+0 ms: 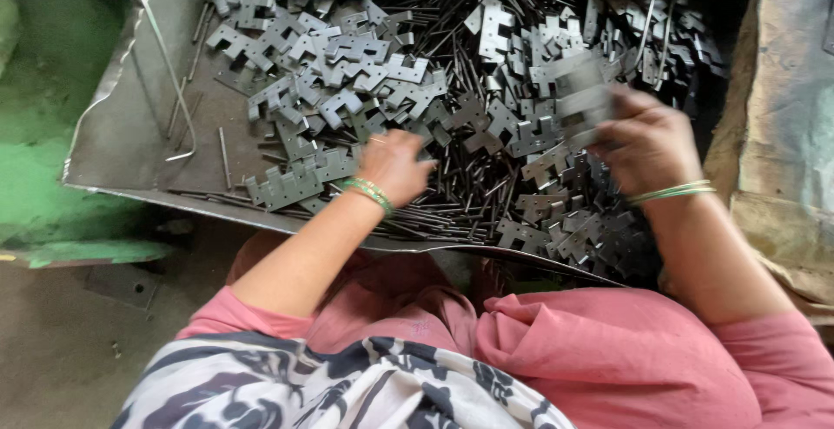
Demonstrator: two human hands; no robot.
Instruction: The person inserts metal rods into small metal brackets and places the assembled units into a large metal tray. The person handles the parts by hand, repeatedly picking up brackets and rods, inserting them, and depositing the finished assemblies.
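A metal tray [130,134] in front of me is heaped with grey stamped hinge plates [347,56] and thin dark metal pins [452,194]. My left hand [393,164] rests with curled fingers on the pins near the tray's front edge; something thin pokes out of it, and what it grips is unclear. My right hand [647,142] is raised over the right side of the heap and holds a blurred grey hinge plate [584,99]. A row of joined plates [300,179] lies just left of my left hand. Green bangles circle both wrists.
A bent wire rod [169,73] lies on the bare left part of the tray. A green painted surface [35,151] is to the left, and a brown sack [782,134] stands at the right. My pink-clothed lap [539,342] is under the tray's front edge.
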